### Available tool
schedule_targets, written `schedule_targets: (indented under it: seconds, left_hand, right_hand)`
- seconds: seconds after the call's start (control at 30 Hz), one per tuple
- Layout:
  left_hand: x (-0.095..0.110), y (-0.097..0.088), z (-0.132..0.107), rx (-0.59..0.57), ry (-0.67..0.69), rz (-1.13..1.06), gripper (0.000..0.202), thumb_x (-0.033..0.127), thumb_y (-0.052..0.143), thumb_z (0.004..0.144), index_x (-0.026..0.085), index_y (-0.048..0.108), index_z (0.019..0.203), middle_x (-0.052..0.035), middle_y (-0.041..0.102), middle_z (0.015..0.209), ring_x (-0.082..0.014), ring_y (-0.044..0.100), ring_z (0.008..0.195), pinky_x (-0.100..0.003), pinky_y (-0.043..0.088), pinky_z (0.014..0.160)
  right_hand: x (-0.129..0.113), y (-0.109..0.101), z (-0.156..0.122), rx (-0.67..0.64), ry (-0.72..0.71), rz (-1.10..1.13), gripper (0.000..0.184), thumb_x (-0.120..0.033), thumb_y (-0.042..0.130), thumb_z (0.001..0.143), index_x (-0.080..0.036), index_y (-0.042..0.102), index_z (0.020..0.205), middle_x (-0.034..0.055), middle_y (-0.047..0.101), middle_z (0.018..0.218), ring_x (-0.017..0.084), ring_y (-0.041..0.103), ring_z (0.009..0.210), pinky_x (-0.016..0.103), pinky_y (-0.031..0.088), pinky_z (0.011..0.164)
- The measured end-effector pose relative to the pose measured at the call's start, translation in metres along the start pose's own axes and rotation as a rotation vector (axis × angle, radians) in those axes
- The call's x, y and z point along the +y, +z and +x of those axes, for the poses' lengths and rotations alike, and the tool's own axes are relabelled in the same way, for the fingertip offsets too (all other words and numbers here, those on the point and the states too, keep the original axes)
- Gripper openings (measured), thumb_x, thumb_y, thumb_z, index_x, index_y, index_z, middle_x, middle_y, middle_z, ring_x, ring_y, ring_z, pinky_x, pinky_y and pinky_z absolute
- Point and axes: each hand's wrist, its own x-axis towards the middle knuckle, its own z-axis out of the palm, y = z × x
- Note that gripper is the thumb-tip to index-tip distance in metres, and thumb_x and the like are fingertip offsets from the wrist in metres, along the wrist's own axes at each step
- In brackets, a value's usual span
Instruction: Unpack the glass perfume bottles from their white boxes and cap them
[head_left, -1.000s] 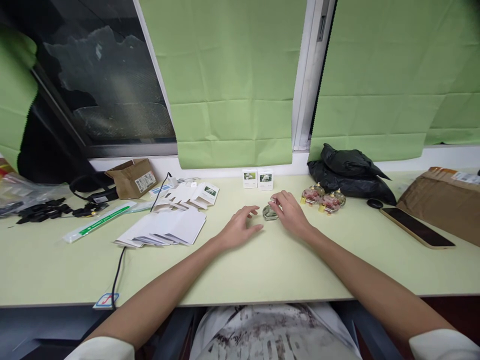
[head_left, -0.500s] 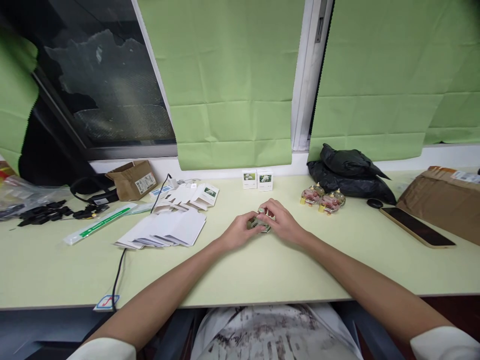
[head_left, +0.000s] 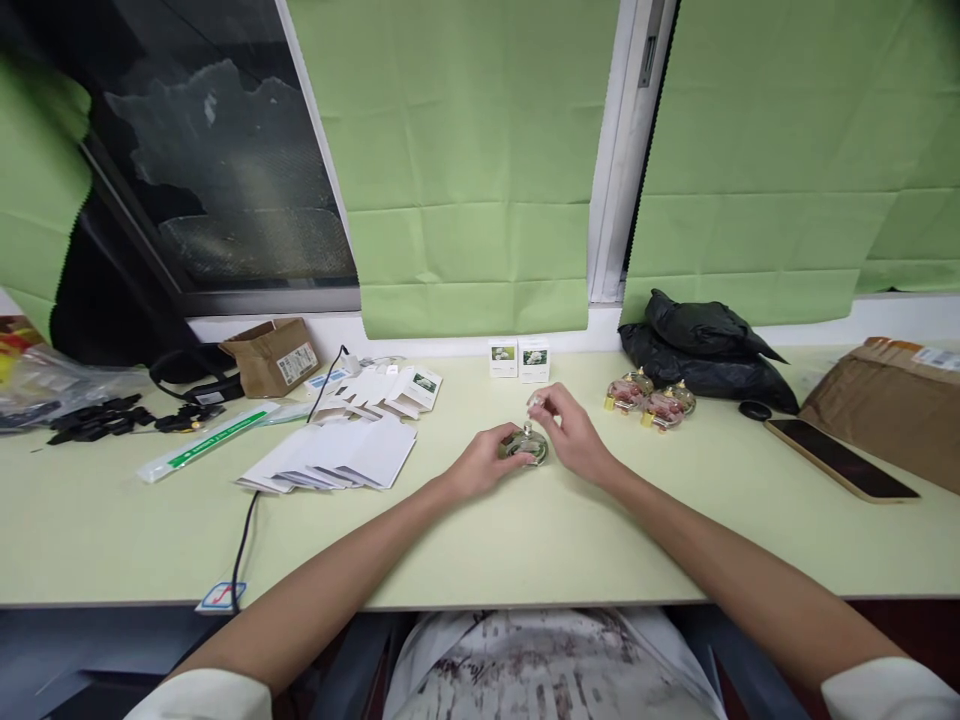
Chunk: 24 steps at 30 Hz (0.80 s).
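Observation:
A small round glass bottle (head_left: 523,446) with a green tint sits on the pale green table (head_left: 525,540). My left hand (head_left: 480,466) is curled round its left side and holds it. My right hand (head_left: 574,435) is just to its right, with thumb and forefinger pinched on a small clear cap (head_left: 535,402) lifted a little above the bottle's neck.
Two small white boxes (head_left: 519,358) stand behind the hands. Several pinkish glass bottles (head_left: 649,398) lie to the right, by a black bag (head_left: 705,345), a phone (head_left: 840,458) and a cardboard box (head_left: 892,405). Flat white cartons (head_left: 337,455) and a black cable (head_left: 251,510) lie left.
My left hand closed on the bottle, which came a little toward me. My right hand shifted from the bottle's body to a pinch on the cap and raised it.

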Motion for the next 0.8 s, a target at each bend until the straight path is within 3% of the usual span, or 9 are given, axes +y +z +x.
schedule_targets:
  seconds: [0.07, 0.13, 0.27, 0.43, 0.8]
  left_hand:
    - [0.0, 0.0, 0.0, -0.013, 0.012, -0.005, 0.034, 0.05, 0.072, 0.09, 0.018, 0.068, 0.102, -0.0039, 0.072, 0.099, -0.0209, 0.063, 0.091, -0.031, 0.047, 0.083]
    - [-0.001, 0.0, 0.0, -0.012, 0.015, 0.007, 0.034, 0.049, 0.072, 0.09, 0.018, 0.068, 0.104, -0.0043, 0.072, 0.101, -0.0208, 0.062, 0.091, -0.032, 0.046, 0.083]
    - [0.0, 0.0, 0.0, -0.005, 0.008, 0.03, 0.035, 0.049, 0.072, 0.09, 0.018, 0.068, 0.104, -0.0038, 0.071, 0.099, -0.0203, 0.061, 0.09, -0.032, 0.046, 0.081]
    - [0.001, 0.0, 0.0, -0.02, 0.016, -0.003, 0.032, 0.046, 0.071, 0.091, 0.018, 0.068, 0.106, -0.0031, 0.071, 0.099, -0.0198, 0.061, 0.091, -0.031, 0.046, 0.083]
    - [0.003, -0.001, 0.0, -0.038, 0.015, -0.047, 0.032, 0.047, 0.071, 0.091, 0.018, 0.068, 0.105, -0.0024, 0.07, 0.098, -0.0188, 0.06, 0.091, -0.029, 0.044, 0.081]
  right_hand:
    - [-0.001, -0.007, 0.005, 0.106, 0.011, -0.026, 0.021, -0.042, 0.045, 0.108, -0.025, 0.056, 0.108, 0.006, 0.059, 0.103, 0.022, 0.058, 0.091, 0.036, 0.049, 0.084]
    - [0.004, -0.014, 0.007, 0.12, 0.005, -0.129, 0.021, -0.043, 0.047, 0.107, -0.025, 0.057, 0.111, 0.0069, 0.06, 0.104, 0.023, 0.057, 0.092, 0.037, 0.048, 0.087]
    - [0.032, -0.014, 0.0, -0.073, 0.023, -0.32, 0.016, -0.035, 0.047, 0.106, -0.025, 0.058, 0.112, 0.008, 0.064, 0.109, 0.026, 0.056, 0.103, 0.041, 0.045, 0.094]
    - [0.057, -0.007, -0.009, -0.274, 0.109, -0.4, 0.011, -0.028, 0.051, 0.103, -0.023, 0.059, 0.108, 0.006, 0.068, 0.105, 0.025, 0.056, 0.102, 0.038, 0.045, 0.089]
    - [0.06, -0.008, -0.01, -0.342, 0.191, -0.391, 0.004, -0.025, 0.057, 0.097, -0.022, 0.058, 0.1, 0.0053, 0.067, 0.098, 0.023, 0.056, 0.096, 0.034, 0.042, 0.083]
